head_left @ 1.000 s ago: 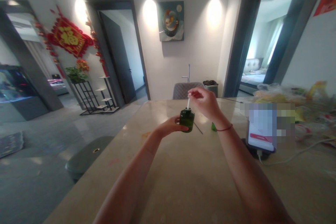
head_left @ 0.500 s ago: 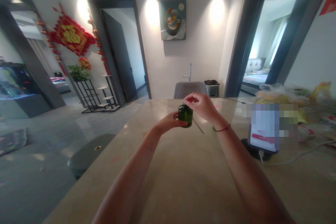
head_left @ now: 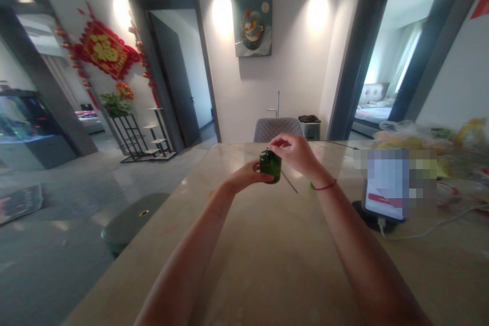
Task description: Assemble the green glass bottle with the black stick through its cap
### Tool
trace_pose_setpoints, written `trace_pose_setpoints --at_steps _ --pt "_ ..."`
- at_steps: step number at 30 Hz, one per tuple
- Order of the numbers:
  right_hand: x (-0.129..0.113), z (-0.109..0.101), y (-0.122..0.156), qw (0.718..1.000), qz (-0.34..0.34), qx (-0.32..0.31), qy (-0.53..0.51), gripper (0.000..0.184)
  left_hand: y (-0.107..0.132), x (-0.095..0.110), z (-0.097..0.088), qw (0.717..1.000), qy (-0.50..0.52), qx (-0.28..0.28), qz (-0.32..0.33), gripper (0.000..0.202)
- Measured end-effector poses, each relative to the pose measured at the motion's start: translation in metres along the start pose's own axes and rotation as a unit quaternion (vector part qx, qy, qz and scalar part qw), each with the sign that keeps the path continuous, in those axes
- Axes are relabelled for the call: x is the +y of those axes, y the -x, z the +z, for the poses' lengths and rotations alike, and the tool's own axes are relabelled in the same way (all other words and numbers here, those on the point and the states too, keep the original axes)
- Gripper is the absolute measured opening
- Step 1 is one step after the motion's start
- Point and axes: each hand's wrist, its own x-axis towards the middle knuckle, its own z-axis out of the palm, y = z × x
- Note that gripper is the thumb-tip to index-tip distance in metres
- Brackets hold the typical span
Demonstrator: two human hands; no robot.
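My left hand point(head_left: 250, 175) is wrapped round a small dark green glass bottle point(head_left: 272, 165) and holds it upright over the table. The fingers of my right hand point(head_left: 292, 148) are pinched together at the bottle's mouth. Whatever lies between those fingertips is hidden or too small to make out. A thin dark stick point(head_left: 290, 183) lies on the table just right of the bottle. By my right wrist, a small green thing point(head_left: 312, 185) shows partly from behind the arm.
The beige stone table point(head_left: 267, 260) spreads under both arms. On the right a phone point(head_left: 385, 204) leans on a dark stand with a white cable point(head_left: 431, 232); plastic bags point(head_left: 401, 135) lie behind it. A quilted chair point(head_left: 280, 130) stands at the far edge, a green stool point(head_left: 132, 219) at the left.
Both hands and the bottle keep nearly the same place and grip. The whole view has shifted very slightly.
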Motion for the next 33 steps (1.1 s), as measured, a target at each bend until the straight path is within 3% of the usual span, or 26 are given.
trace_pose_setpoints --at_steps 23,33 --pt "0.004 0.001 0.000 1.000 0.005 -0.006 -0.023 0.014 -0.001 0.000 -0.003 1.000 -0.019 -0.008 0.007 0.051" --pt "0.030 0.007 -0.006 0.986 0.052 0.074 -0.139 0.034 0.000 0.000 -0.003 1.000 -0.006 -0.017 0.003 0.053"
